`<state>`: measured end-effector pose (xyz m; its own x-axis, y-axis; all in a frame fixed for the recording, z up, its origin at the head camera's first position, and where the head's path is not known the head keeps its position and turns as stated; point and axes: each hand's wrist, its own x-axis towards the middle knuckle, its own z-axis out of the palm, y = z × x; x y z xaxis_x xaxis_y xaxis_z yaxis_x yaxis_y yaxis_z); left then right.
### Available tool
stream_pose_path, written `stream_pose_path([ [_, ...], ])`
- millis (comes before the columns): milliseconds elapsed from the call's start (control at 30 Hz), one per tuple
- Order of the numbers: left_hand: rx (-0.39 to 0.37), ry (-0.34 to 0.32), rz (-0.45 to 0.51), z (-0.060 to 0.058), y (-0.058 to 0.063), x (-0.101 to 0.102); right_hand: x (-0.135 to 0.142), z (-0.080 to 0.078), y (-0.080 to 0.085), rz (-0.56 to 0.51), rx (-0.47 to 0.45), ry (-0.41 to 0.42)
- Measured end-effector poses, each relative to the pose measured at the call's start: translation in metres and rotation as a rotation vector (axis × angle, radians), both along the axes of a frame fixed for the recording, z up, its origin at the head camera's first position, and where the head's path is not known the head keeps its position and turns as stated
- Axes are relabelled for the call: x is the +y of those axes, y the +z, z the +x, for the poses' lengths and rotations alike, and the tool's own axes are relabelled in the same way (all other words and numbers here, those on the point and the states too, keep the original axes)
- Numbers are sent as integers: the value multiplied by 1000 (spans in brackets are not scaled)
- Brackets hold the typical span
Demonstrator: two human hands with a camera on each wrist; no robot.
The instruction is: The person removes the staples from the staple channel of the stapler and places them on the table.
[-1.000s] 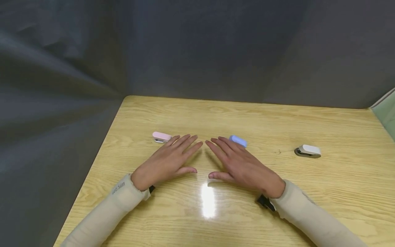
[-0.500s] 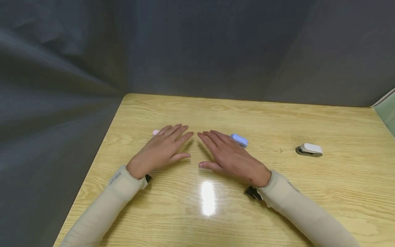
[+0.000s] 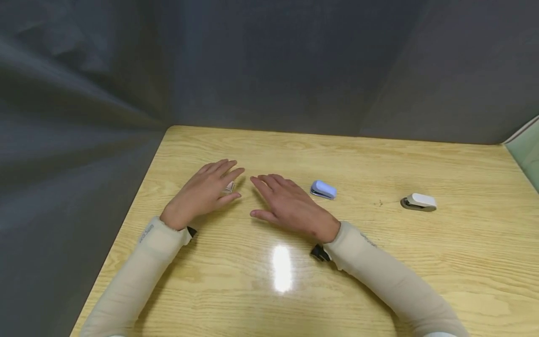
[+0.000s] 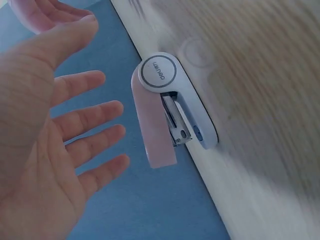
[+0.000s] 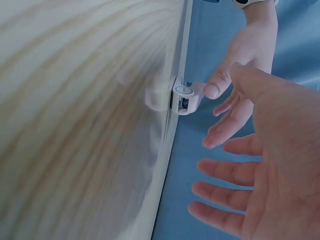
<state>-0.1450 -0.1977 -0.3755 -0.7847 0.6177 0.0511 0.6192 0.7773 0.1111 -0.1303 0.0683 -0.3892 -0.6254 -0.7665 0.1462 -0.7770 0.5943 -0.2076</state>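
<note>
My left hand [image 3: 204, 192] hovers above a pink and white stapler [image 4: 155, 120], its fingers spread and nothing held. In the head view that hand covers most of the stapler; a small end shows past its index finger. The left wrist view has the stapler lying on the table, apart from the fingertips. My right hand [image 3: 290, 203] is held with straight fingers to the right of the left hand, also holding nothing. A blue stapler [image 3: 323, 189] lies just beyond it to the right. Farther right is a white and grey stapler [image 3: 420, 201].
A wood-grain table [image 3: 370, 290] lies beneath everything, with a bright light reflection near its middle. Dark sheeting [image 3: 269, 65] rises behind the table and along its left side. Beige sleeves [image 3: 379, 267] cover the forearms.
Both hands have moved to the left and somewhat farther from me. The left hand now covers most of the pink stapler, while the blue stapler has come fully into sight. The staplers stay put.
</note>
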Motion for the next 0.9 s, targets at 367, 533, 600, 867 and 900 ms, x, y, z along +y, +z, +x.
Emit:
stream_pose_path([
  [367,-133,78,88,-2,-5,-12,-23,-7,-1,45,-41,-12],
  [533,-176,124,97,-5,-6,-21,-32,-12,-1,45,-35,-23],
  [600,-182,137,96,-6,-7,-23,-35,-15,-1,49,-42,-27],
  [867,-151,140,139,-11,-11,-35,-50,-29,-3,60,-70,-23],
  [900,-154,141,144,-11,-11,-36,-52,-30,-3,62,-69,-22],
])
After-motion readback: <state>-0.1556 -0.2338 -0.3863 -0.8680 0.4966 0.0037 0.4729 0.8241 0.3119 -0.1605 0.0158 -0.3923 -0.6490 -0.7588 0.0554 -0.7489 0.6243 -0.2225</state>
